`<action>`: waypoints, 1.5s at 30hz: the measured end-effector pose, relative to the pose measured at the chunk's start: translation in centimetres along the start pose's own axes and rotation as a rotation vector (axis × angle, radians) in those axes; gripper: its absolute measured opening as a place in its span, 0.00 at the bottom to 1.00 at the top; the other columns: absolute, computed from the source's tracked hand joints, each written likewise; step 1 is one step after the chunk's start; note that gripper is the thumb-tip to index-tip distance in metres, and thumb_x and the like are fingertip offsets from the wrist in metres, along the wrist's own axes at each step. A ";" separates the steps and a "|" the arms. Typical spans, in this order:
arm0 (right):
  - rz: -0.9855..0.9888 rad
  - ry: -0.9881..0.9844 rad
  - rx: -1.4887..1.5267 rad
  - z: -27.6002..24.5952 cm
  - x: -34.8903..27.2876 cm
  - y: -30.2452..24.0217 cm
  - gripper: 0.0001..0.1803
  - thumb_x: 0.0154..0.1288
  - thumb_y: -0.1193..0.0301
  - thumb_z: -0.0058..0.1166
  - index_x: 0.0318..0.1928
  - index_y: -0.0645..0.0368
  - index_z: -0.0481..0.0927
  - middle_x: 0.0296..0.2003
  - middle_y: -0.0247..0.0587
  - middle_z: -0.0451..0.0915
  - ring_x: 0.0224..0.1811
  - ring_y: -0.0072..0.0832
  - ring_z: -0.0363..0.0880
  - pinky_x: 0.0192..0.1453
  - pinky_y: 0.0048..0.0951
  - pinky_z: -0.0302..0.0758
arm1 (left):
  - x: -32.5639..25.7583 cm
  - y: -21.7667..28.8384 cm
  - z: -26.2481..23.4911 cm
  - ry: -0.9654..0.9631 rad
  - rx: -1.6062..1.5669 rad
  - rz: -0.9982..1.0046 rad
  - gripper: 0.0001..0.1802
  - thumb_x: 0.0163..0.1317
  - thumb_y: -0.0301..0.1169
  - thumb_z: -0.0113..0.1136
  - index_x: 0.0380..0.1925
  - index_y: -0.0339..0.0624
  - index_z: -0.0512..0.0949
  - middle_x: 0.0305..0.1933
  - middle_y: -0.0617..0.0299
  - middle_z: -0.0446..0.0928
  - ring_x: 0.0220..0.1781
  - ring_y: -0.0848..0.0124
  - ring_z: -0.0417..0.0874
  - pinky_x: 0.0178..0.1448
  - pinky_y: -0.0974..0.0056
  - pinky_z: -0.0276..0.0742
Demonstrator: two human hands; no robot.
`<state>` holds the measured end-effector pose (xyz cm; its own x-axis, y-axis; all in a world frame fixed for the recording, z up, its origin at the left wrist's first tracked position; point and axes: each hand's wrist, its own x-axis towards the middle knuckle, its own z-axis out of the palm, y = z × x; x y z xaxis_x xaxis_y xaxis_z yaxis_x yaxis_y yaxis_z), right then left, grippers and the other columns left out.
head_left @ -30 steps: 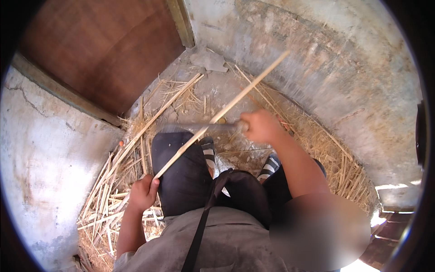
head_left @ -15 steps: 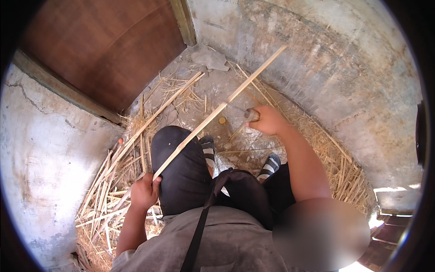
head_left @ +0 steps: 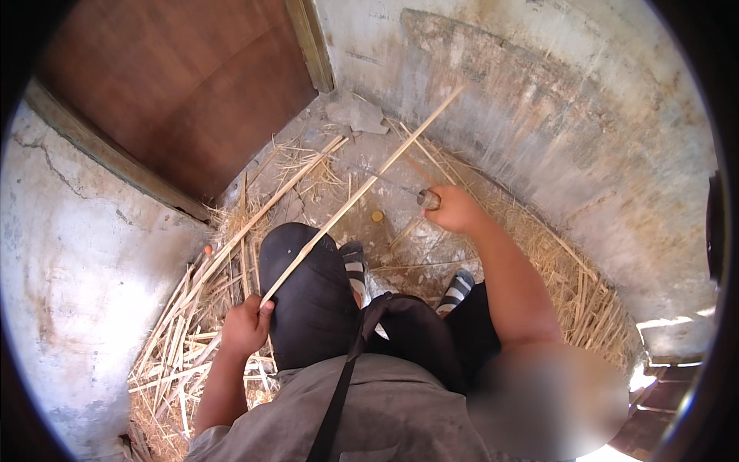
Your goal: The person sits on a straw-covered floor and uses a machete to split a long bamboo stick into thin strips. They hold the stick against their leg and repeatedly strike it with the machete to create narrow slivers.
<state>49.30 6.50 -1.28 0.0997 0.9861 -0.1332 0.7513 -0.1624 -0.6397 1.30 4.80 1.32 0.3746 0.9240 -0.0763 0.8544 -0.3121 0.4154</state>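
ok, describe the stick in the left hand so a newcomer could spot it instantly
Start at the brown wooden door, then drop to the straw-strewn floor in front of it. The long pale stick runs diagonally from the left hand over the dark knee toward the wall. Unlike the loose straw, it is lifted and far longer.

The blade of the tool (head_left: pixel 389 183) in the right hand (head_left: pixel 456 209) is smeared by motion, so its shape cannot be told. The left hand (head_left: pixel 245 327) hides the near end of the long stick (head_left: pixel 362 192). A blurred patch (head_left: pixel 550 400) covers the right elbow. The knees hide most of the feet.
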 end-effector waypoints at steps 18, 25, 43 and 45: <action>-0.093 0.103 -0.128 0.4 -0.6 -2.9 0.17 0.58 0.66 0.64 0.47 0.58 0.84 0.35 0.55 0.86 0.41 0.53 0.86 0.48 0.49 0.81 | -0.5 -0.5 0.3 0.031 0.030 0.001 0.22 0.76 0.46 0.55 0.31 0.38 0.72 0.21 0.39 0.77 0.29 0.35 0.80 0.31 0.40 0.73; 0.036 0.010 -0.088 0.4 -1.0 0.2 0.18 0.60 0.64 0.64 0.49 0.58 0.85 0.42 0.56 0.86 0.46 0.51 0.86 0.51 0.48 0.81 | -0.9 -0.4 0.1 0.048 0.134 0.047 0.23 0.74 0.47 0.57 0.30 0.39 0.70 0.20 0.42 0.76 0.26 0.37 0.80 0.29 0.41 0.73; 0.011 -0.009 -0.022 -0.4 -0.5 0.9 0.15 0.57 0.62 0.64 0.43 0.55 0.84 0.35 0.53 0.86 0.41 0.53 0.85 0.49 0.50 0.80 | -1.2 -0.7 -1.6 -0.049 0.009 0.059 0.27 0.77 0.50 0.53 0.27 0.37 0.72 0.20 0.42 0.75 0.26 0.38 0.80 0.30 0.46 0.74; -0.023 -0.024 -0.103 -0.3 -1.0 -1.2 0.17 0.58 0.63 0.65 0.46 0.56 0.84 0.36 0.53 0.86 0.42 0.52 0.86 0.49 0.48 0.80 | -1.3 -0.4 -1.8 -0.065 0.003 0.039 0.27 0.77 0.50 0.53 0.27 0.37 0.72 0.20 0.42 0.75 0.27 0.37 0.80 0.30 0.46 0.74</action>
<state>48.49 5.71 -0.09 0.0672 0.9881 -0.1381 0.8163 -0.1340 -0.5619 -0.17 4.14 2.94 0.4303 0.8949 -0.1186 0.8396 -0.3484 0.4168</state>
